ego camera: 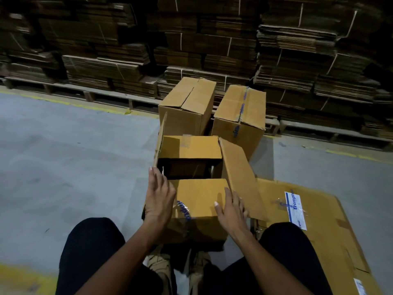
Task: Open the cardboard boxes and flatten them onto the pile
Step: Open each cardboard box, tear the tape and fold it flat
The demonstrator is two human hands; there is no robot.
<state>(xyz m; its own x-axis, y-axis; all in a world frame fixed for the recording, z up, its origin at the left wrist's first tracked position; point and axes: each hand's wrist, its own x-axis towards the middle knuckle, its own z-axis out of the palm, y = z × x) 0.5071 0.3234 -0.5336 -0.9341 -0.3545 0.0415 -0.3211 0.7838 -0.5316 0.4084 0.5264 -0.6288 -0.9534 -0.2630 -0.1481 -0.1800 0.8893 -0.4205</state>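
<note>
From the head view, I'm resting my left hand (158,195) and right hand (230,211) — fingers straight, gripping nothing — on the open box (197,201) between my knees. I'd be spreading every flap first; the pile (319,211) is lying just right, floor (63,156) open left.

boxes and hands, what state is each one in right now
near box: top flaps open, inside looks empty
left hand: open, flat on the near flap
right hand: open, fingers on the near flap
back left box: closed, flaps untaped
back right box: closed, taped
flat cardboard: flattened on the floor
bundles: stacked, tied
</note>
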